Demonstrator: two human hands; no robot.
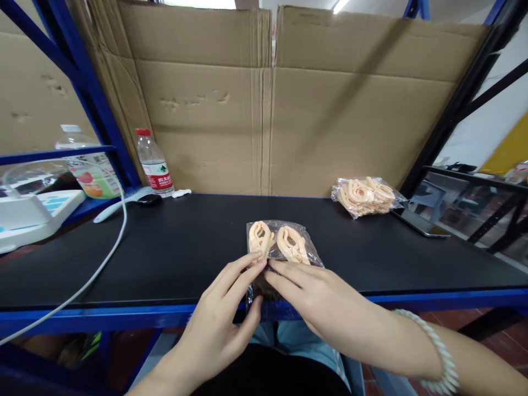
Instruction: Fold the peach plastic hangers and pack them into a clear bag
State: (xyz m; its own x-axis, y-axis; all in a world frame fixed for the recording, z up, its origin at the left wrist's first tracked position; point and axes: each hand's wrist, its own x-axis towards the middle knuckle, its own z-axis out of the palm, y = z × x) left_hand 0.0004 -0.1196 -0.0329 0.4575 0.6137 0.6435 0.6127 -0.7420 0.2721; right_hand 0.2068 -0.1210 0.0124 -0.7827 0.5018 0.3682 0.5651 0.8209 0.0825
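A clear plastic bag (275,225) with beige looped plastic pieces in it lies at the table's front edge, its near end reaching over that edge. From the left, my left hand (226,313) rests its outstretched fingertips on the bag, with the thumb lower down and apart from the fingers, by the bag's loose end. My right hand (315,289) lies over the bag's near right part, fingers extended and pointing left. The fingertips of both hands almost meet. Part of the bag is hidden under them.
Another bag of beige pieces (365,195) stands at the back right, near a flat dark-edged device (424,226). At the left are a red-capped water bottle (154,165), a brush-like handled tool (119,206), a white cable (111,250) and a power strip (49,214). Cardboard (206,110) walls the back.
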